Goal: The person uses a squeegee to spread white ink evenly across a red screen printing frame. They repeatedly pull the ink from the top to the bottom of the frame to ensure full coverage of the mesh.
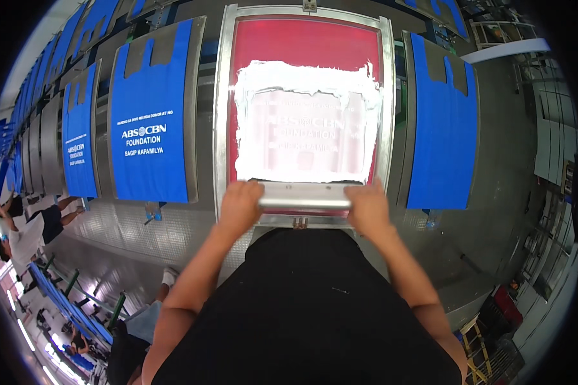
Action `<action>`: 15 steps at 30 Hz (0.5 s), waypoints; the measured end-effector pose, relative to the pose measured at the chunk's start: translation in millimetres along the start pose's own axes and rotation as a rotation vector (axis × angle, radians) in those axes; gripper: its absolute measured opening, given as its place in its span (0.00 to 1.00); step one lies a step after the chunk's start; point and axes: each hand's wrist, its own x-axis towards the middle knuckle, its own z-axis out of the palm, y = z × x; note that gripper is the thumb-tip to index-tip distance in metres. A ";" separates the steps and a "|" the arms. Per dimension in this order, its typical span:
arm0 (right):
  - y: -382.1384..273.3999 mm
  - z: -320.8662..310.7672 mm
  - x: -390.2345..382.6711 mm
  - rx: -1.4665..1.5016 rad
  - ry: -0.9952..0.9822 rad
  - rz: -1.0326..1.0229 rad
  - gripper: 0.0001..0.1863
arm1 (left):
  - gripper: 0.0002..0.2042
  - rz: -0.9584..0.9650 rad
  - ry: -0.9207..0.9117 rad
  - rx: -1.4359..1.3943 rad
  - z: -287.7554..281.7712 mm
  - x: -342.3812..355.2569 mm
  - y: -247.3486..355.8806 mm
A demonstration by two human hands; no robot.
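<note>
A screen-printing frame [387, 96] with a metal rim and a red-pink mesh [308, 42] lies in front of me. White ink [302, 78] covers its middle, thick along the borders and thinner inside, where faint lettering shows through. Across the near end of the mesh sits a squeegee [305, 194] with a metal handle, right at the ink's near edge. My left hand [241, 208] is closed round its left end, and my right hand [370, 210] grips the right end. The squeegee's blade is hidden beneath the handle.
Blue bag-shaped fabric pieces lie flat on boards either side: a printed one [149, 122] at left and an unprinted one [442, 135] at right. More boards run off to the far left. Other people [35, 234] stand at the left, near a rack of blue pieces [70, 301].
</note>
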 end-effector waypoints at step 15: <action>9.9 -50.9 45.0 -0.090 -0.102 0.069 0.21 | 0.12 -0.184 -0.235 0.008 -51.9 54.0 9.8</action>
